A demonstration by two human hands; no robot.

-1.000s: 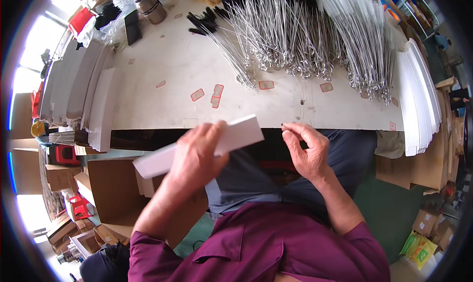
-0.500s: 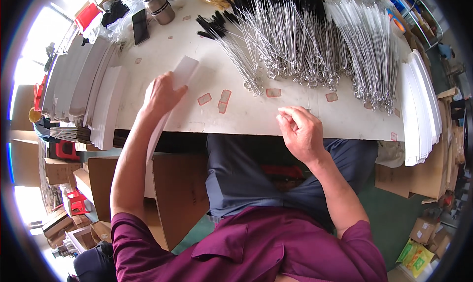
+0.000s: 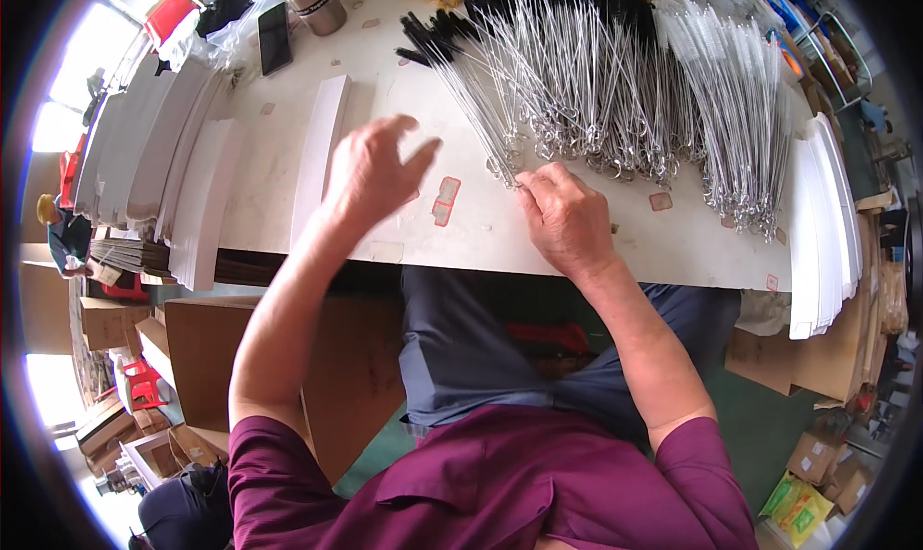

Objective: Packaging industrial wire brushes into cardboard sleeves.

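Observation:
My left hand point(image 3: 377, 173) is over the table, thumb and fingers apart, with nothing in it. Beside it on the table lies a long, narrow white box point(image 3: 321, 137). My right hand point(image 3: 569, 218) has its thumb and fingertips pinched at the looped wire end of a thin wire brush, at the near tip of a small bunch of black-bristled wire brushes point(image 3: 476, 112). The exact grip is partly hidden by the fingers. Behind lies a big heap of similar black brushes point(image 3: 586, 88), and right of it, wire brushes with white bristles point(image 3: 740, 127).
Long white boxes stand stacked at the left point(image 3: 207, 204) and right point(image 3: 824, 233) table edges. A phone point(image 3: 274, 40) and a steel flask point(image 3: 315, 4) are at the far left. An open cardboard carton point(image 3: 356, 377) stands below the table. Another person point(image 3: 67, 233) is at far left.
My left hand has let go of the white box, leaving it on the table, and moved right. My right hand has moved slightly left and forward to the brush loops.

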